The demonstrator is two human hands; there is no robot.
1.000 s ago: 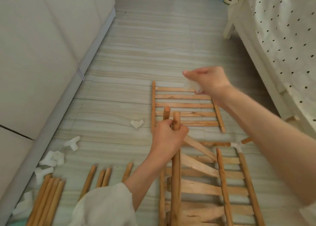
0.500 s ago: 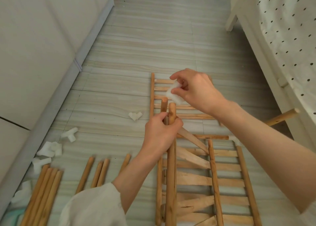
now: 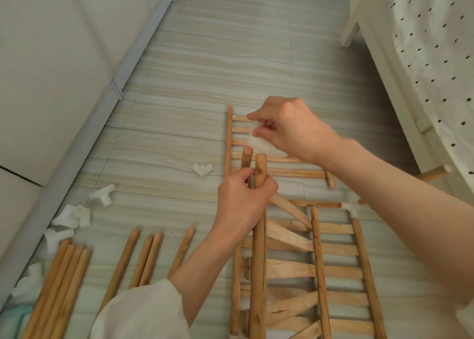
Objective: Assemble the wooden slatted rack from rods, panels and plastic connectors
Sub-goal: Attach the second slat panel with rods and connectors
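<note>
At the bottom of the frame the slatted panels (image 3: 333, 269) lie stacked on the floor (image 3: 205, 56), much as before. Lower left, loose rods (image 3: 59, 282) lie side by side. The left hand (image 3: 243, 205) keeps its fingers curled round two upright rods (image 3: 259, 174) at the centre. Just above their tips, the right hand (image 3: 287, 128) pinches a white plastic connector (image 3: 259, 141) between thumb and fingers; it has stayed close over the rods since half a second ago, shifted slightly. Beyond it a smaller panel (image 3: 277, 172) lies flat. Spare connectors (image 3: 77, 215) sit at the left beside the wall, one (image 3: 202, 170) at mid-frame.
</note>
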